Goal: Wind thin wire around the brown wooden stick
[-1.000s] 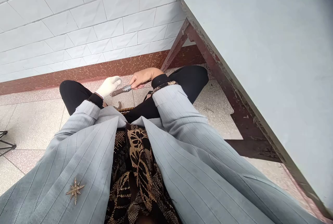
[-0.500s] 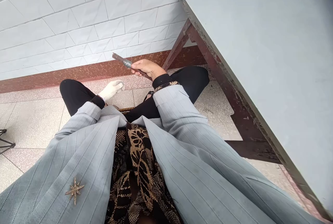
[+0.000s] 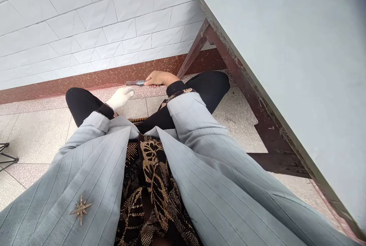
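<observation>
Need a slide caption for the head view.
Bare right hand holding a silvery-wrapped brown stick near the white-gloved left hand, above the speckled floor.

A white tiled wall [image 3: 85,17] spans ten to twelve o'clock, above a reddish-brown, gold-veined baseboard [image 3: 51,89]. A pale grey tabletop [image 3: 291,47] fills one to four o'clock, on a worn dark-red frame [image 3: 270,135]. Speckled floor tiles [image 3: 40,131] lie at nine; thin black metal legs [image 3: 10,161] stand nearby.

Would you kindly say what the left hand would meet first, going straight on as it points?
Probably the tool in the right hand, though depth is unclear and the left hand might pass beneath.
</observation>
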Motion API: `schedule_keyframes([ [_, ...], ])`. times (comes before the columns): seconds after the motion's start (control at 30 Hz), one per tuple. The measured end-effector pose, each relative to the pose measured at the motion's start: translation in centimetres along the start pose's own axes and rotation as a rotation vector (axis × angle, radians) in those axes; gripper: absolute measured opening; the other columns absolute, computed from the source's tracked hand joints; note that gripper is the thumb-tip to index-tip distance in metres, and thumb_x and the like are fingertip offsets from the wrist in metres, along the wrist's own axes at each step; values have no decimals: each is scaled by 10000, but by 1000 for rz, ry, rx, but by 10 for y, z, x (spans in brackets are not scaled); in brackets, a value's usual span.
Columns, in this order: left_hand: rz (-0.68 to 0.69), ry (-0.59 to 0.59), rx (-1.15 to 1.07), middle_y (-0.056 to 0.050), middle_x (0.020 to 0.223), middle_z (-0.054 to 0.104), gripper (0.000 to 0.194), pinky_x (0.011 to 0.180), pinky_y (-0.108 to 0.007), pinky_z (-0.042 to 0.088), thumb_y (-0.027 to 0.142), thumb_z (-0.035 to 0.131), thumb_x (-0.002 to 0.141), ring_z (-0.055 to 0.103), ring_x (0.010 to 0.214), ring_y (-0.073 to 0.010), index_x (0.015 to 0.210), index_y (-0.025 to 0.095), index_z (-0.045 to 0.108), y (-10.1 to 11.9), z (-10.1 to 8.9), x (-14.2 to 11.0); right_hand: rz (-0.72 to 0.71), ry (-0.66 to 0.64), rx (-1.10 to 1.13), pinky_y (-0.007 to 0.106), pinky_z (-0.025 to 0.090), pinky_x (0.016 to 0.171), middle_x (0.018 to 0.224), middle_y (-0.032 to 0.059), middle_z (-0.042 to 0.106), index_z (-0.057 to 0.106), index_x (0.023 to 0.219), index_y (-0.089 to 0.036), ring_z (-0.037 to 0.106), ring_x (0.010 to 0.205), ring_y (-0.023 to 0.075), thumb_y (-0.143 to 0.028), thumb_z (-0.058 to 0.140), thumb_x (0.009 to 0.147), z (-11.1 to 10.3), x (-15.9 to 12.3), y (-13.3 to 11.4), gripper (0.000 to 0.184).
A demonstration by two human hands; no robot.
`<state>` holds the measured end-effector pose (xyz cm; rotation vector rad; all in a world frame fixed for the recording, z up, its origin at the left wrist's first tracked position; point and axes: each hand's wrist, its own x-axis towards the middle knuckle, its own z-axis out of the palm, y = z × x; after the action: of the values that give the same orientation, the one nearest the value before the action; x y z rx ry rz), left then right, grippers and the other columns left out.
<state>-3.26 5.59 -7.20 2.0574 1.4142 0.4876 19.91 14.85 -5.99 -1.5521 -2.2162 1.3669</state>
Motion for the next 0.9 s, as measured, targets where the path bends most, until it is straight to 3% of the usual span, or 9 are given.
schedule_keyframes([
  [0.17, 3, -8, 92, -8, 728, 557, 203, 718, -315, 369, 311, 482, 913, 483, 704, -163, 775, 196, 576, 12, -10, -1, 5, -165, -37, 237, 358, 501, 589, -18, 607, 669, 653, -150, 458, 461, 61, -234, 797, 901, 2, 3, 3, 291],
  [0.3, 25, -5, 126, -10, 728, 575, 209, 726, -313, 377, 307, 472, 911, 501, 723, -166, 767, 196, 576, 18, -18, 2, 2, -416, -41, 221, 341, 499, 588, -34, 606, 679, 692, -136, 456, 459, 55, -305, 861, 843, 6, 2, 2, 291],
  [0.5, 18, 32, -3, -5, 744, 594, 179, 733, -301, 412, 277, 511, 907, 499, 713, -144, 819, 166, 619, 12, -24, 5, -111, -659, 59, 199, 323, 507, 561, -47, 570, 675, 684, -127, 456, 482, 49, -472, 916, 755, 4, -4, -1, 427],
  [0.57, -43, 33, -156, 9, 690, 552, 174, 669, -287, 399, 290, 533, 934, 460, 640, -124, 844, 166, 616, 8, -18, 5, -195, -623, 147, 198, 347, 520, 605, -36, 607, 701, 728, -133, 473, 500, 51, -487, 914, 754, 0, -9, -2, 414],
  [0.7, -134, -9, -501, 43, 622, 444, 258, 524, -256, 313, 397, 512, 1020, 355, 516, -95, 907, 181, 596, 3, 3, -1, -347, -316, 349, 205, 377, 536, 641, -24, 627, 704, 776, -150, 481, 524, 58, -482, 856, 831, -6, -17, -2, 369],
  [0.9, -152, -43, -577, 64, 574, 365, 318, 457, -237, 242, 450, 505, 1038, 286, 464, -81, 850, 197, 548, 0, 14, -5, -260, 58, 599, 214, 354, 476, 660, -1, 626, 660, 858, -147, 449, 511, 63, -438, 789, 920, -4, -13, -1, 324],
])
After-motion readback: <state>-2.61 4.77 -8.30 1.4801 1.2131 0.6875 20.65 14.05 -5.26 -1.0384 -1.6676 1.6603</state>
